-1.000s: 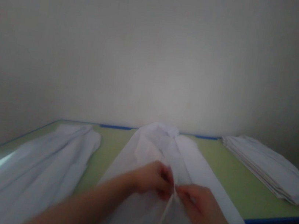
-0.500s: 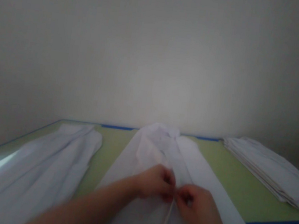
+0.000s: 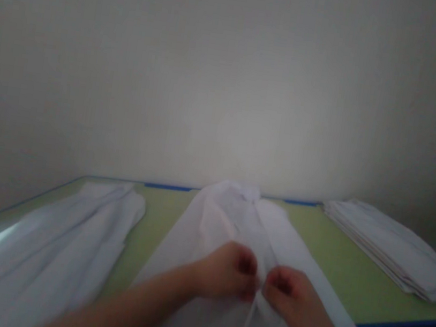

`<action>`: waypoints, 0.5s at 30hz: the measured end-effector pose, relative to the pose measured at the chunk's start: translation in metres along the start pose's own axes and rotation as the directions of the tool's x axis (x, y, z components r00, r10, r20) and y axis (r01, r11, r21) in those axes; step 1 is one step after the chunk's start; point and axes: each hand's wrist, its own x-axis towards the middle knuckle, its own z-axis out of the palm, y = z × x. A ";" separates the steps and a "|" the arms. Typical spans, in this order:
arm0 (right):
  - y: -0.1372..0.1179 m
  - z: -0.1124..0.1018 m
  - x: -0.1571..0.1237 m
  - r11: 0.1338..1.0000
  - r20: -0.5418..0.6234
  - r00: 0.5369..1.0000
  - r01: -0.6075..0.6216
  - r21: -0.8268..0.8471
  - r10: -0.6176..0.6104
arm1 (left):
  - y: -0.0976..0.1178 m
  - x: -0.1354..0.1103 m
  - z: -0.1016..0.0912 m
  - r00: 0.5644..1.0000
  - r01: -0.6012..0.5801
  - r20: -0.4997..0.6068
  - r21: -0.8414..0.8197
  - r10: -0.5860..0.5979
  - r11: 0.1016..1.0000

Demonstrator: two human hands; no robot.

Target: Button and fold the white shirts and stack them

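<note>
A white garment, a shirt or coat (image 3: 205, 313) by its collar and front opening, lies lengthwise on the table with its collar end toward the wall. My left hand (image 3: 229, 270) pinches one front edge of it near the middle. Just to the right, my right hand (image 3: 294, 296) has thumb and forefinger closed on the facing edge. A small gap separates the fingertips. Blur hides any button or buttonhole between them.
The table (image 3: 158, 214) has a green top and blue edging, against a grey wall (image 3: 230, 78). Loose white garments (image 3: 57, 238) lie at the left. On the right sits a stack of folded white garments (image 3: 388, 247). The table's front edge shows at lower right.
My hands have shifted slightly right, and the fingertips, which were touching, are now a little apart. Both stay on the garment's front. The view has moved slightly.
</note>
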 end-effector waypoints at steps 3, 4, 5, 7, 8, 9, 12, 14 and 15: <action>-0.002 0.002 -0.001 0.994 0.011 0.998 0.055 -0.093 -0.054 | -0.001 0.000 0.001 0.993 -0.052 -0.105 0.099 0.063 0.994; -0.003 0.003 -0.002 0.990 0.003 0.998 0.063 -0.124 -0.063 | -0.001 0.000 0.001 0.988 -0.070 -0.128 0.122 0.086 0.990; -0.003 0.005 -0.002 0.985 -0.014 0.997 0.067 -0.161 -0.070 | -0.001 0.000 0.001 0.984 -0.090 -0.143 0.143 0.111 0.986; -0.004 0.008 -0.002 0.968 -0.057 0.995 0.070 -0.243 -0.087 | -0.001 -0.001 0.001 0.975 -0.124 -0.162 0.176 0.153 0.977; -0.004 0.010 -0.002 0.957 -0.074 0.993 0.072 -0.280 -0.097 | -0.001 -0.002 0.002 0.972 -0.132 -0.168 0.183 0.163 0.974; -0.005 0.011 -0.002 0.947 -0.085 0.991 0.076 -0.311 -0.108 | 0.000 -0.002 0.002 0.972 -0.134 -0.169 0.181 0.165 0.974; -0.004 0.013 -0.002 0.929 -0.092 0.985 0.102 -0.356 -0.143 | 0.000 -0.003 0.005 0.979 -0.129 -0.141 0.136 0.148 0.982; -0.003 0.013 0.000 0.934 -0.084 0.986 0.110 -0.340 -0.147 | -0.001 -0.003 0.005 0.982 -0.131 -0.123 0.127 0.147 0.983; -0.003 0.012 0.001 0.942 -0.074 0.988 0.107 -0.318 -0.137 | -0.001 -0.002 0.005 0.982 -0.131 -0.121 0.135 0.148 0.982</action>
